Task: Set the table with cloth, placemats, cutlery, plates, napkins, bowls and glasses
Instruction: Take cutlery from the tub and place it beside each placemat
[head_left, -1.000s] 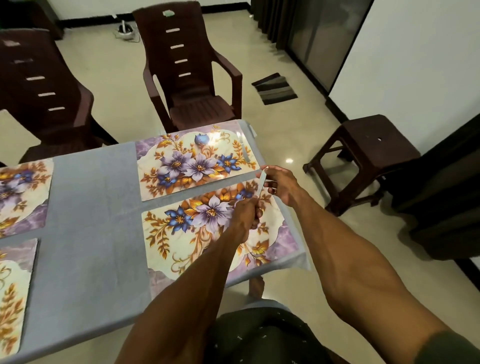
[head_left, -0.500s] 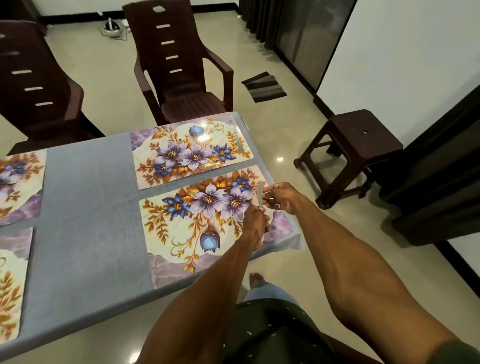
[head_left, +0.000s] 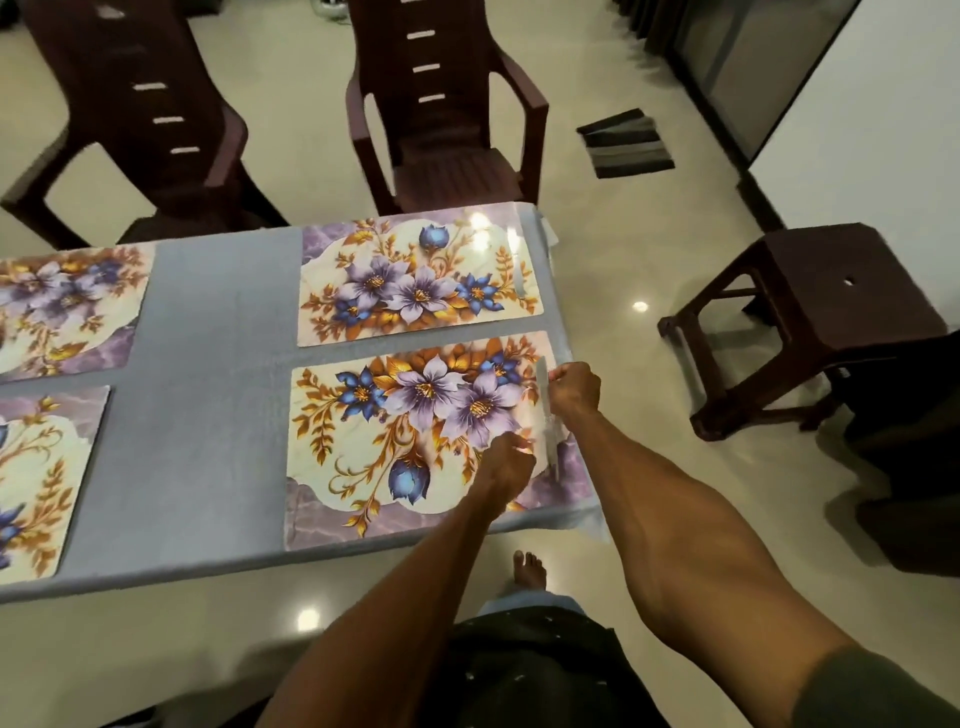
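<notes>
A slim piece of cutlery, apparently a knife though too pale and blurred to be named with certainty, is laid lengthwise along the right edge of the near placemat. It is held at both ends. The far end is pinched by the right hand, whose fingers are curled round the tip. The near part is met by the left hand, whose fingers are bent down beside the handle; whether a true pinch is made there cannot be told, since the fingertips are blurred. A two-handed hold of this kind is judged to serve alignment: with one hand at each end, the piece can be squared parallel to the mat's edge before it is let go.

Beyond the hands a second placemat is laid, and a similar pale piece is seen along its right edge, so the same side appears to be chosen for each setting. To the left of the hands two more placemats are spread on the grey cloth that covers the table. No plates, napkins, bowls or glasses are seen, so the task is judged to be at an early stage. Past the table stand two dark chairs, and to the right of the hands a stool is set on the floor.
</notes>
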